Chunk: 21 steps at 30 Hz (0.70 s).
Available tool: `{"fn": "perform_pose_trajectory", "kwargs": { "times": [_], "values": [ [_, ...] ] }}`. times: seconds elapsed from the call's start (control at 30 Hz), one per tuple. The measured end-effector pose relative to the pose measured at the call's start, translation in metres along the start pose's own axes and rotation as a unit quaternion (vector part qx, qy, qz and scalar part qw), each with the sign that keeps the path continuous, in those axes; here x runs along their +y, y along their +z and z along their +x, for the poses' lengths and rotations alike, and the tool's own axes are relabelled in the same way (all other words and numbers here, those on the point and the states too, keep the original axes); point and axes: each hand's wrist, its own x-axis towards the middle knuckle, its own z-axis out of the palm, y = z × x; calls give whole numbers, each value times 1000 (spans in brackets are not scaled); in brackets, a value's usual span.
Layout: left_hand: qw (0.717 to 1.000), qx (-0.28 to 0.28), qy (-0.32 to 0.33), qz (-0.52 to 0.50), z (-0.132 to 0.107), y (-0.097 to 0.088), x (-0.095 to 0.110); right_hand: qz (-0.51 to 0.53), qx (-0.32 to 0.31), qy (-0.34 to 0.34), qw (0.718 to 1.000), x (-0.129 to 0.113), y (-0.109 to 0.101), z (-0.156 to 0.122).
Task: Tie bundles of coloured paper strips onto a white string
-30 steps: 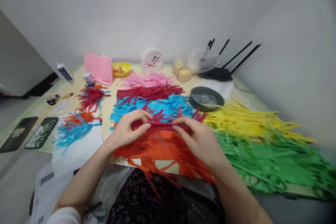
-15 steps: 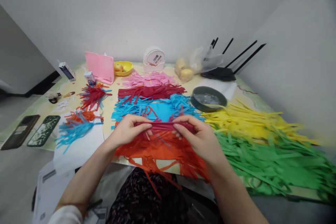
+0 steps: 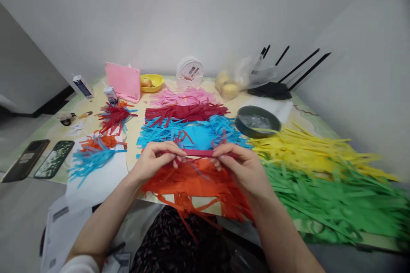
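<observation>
Between my two hands a narrow dark-red strip of fringed tissue paper (image 3: 200, 152) is stretched level. My left hand (image 3: 160, 158) pinches its left end with thumb and fingers. At the other end my right hand (image 3: 235, 163) grips it the same way. Below the strip lies a pile of orange fringed tissue paper (image 3: 192, 183), partly hidden by my hands. Just beyond my fingers is blue fringed tissue paper (image 3: 197, 133), then dark-red fringed paper (image 3: 188, 112) and pink fringed paper (image 3: 185, 96).
Yellow (image 3: 307, 153) and green fringed paper (image 3: 333, 198) spread on the right. A dark green bowl (image 3: 258, 126) stands behind them. Finished-looking tassels (image 3: 96, 160) lie at left near two phones (image 3: 25, 160). A pink tablet case (image 3: 123, 82) and bagged fruit (image 3: 229, 89) stand at the back.
The red strip between my hands looks narrower than before. My hands stay in nearly the same place, and the view has shifted slightly.
</observation>
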Motion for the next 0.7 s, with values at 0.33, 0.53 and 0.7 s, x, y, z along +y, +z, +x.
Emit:
{"fn": "perform_pose_trajectory", "kwargs": {
  "times": [0.33, 0.53, 0.7],
  "values": [
    [958, 96, 45, 265, -1, 8, 3, -279, 14, -106, 954, -9, 5, -4],
    [938, 113, 36, 326, 0, 9, 2, -318, 39, -137, 937, -2, 6, 4],
    [996, 53, -30, 67, -1, 9, 7, -222, 8, -51, 974, -9, 11, 6]
  ]
}}
